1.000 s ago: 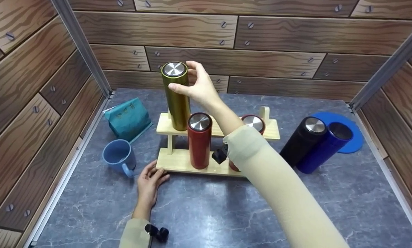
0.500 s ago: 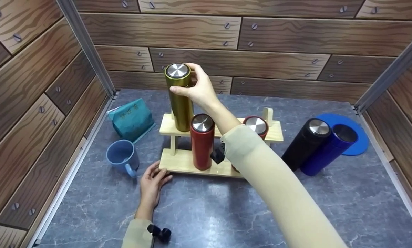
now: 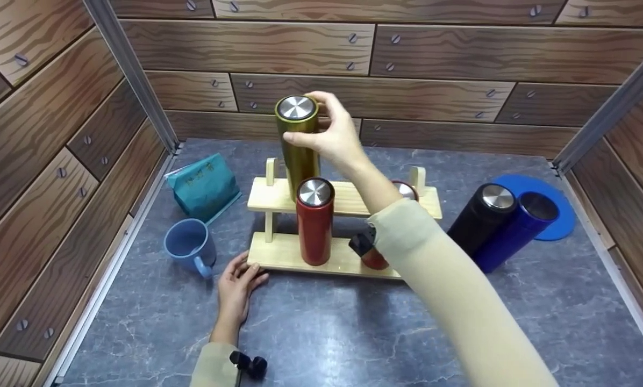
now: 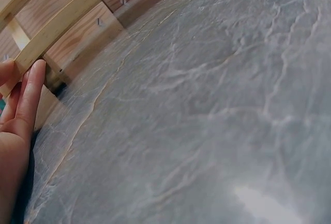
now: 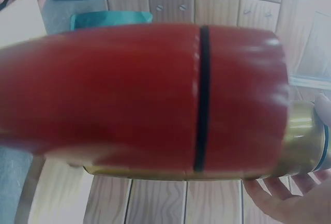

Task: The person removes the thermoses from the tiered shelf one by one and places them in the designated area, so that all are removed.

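My right hand [image 3: 338, 138] grips a gold thermos flask [image 3: 301, 156] near its top, over the upper board of a two-tier wooden rack [image 3: 348, 200]. A red thermos flask [image 3: 315, 236] on the lower board hides the gold one's base. That red flask [image 5: 129, 94] also fills much of the right wrist view, with the gold flask behind it. Another red flask [image 3: 375, 259] stands farther right, partly behind my forearm. My left hand [image 3: 234, 294] holds the lower board's front left corner. In the left wrist view, thumb and fingers [image 4: 32, 92] lie either side of the board.
Left of the rack are a blue mug [image 3: 188, 244] and a teal paper bag [image 3: 204, 185]. To the right, a black flask [image 3: 474, 226] and a dark blue tumbler [image 3: 515, 231] stand by a round blue mat [image 3: 561, 215]. Wood-patterned walls [image 3: 434, 51] enclose the table.
My right hand has shifted the gold flask rightward from the upper board's left end, exposing the rack's left upright. My left hand keeps its place on the rack corner.
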Demonstrator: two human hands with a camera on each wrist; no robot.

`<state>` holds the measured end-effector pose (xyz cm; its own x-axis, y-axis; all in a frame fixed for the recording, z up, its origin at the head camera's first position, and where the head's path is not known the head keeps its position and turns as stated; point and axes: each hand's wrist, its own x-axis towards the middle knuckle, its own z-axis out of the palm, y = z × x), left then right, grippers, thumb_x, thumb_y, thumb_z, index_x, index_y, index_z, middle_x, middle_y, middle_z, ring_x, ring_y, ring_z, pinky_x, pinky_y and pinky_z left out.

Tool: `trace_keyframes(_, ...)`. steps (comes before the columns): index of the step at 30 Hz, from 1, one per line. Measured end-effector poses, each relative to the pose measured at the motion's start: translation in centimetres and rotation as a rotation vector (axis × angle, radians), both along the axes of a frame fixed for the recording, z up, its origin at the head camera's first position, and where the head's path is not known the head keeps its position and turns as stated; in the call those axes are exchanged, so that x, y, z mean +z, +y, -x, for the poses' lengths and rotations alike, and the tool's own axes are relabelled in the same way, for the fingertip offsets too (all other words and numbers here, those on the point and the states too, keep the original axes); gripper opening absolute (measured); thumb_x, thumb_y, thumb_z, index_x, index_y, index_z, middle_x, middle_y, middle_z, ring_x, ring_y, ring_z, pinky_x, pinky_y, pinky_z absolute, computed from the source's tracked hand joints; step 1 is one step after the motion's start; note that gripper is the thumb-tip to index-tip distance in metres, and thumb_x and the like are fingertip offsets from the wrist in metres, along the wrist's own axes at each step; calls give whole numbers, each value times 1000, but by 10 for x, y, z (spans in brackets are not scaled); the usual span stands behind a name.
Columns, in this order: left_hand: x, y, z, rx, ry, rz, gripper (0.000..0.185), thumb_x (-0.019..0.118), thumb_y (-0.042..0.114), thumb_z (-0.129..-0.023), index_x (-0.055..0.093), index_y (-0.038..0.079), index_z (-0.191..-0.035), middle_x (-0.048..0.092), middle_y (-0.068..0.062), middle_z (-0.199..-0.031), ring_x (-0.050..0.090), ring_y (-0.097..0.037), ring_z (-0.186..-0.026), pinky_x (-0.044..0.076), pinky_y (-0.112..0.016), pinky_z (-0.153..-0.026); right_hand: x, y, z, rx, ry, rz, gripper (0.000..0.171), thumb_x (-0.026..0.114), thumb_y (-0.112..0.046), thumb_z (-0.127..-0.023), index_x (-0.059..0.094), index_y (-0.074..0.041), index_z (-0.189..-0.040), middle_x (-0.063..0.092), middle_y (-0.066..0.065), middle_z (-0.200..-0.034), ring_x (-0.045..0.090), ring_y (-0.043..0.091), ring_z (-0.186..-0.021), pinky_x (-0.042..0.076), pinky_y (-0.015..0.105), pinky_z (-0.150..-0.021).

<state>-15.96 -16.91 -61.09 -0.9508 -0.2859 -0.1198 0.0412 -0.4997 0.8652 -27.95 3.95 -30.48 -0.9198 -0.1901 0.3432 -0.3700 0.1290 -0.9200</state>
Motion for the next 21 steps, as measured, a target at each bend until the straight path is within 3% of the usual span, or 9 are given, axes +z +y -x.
trace_keyframes(8,-1,1,-2,-7,26,-1,52,68,-3,-81,48,-3,-129,51,-19,-103,61,-25,-85,56,-48,-79,7,24,-4,-48,21,22,69,87,-14,-62,53,-14,-123,57,5,-113,55,27,-96,50,36,-82)
trace_keyframes(21,-1,-1,-2,-11,9,17,52,68,-2,-82,47,-3,-129,51,-19,-106,61,-26,-87,56,-47,-80,10,61,-4,-96,56,58,68,87,-10,-62,54,-10,-122,61,5,-113,58,25,-94,51,34,-84)
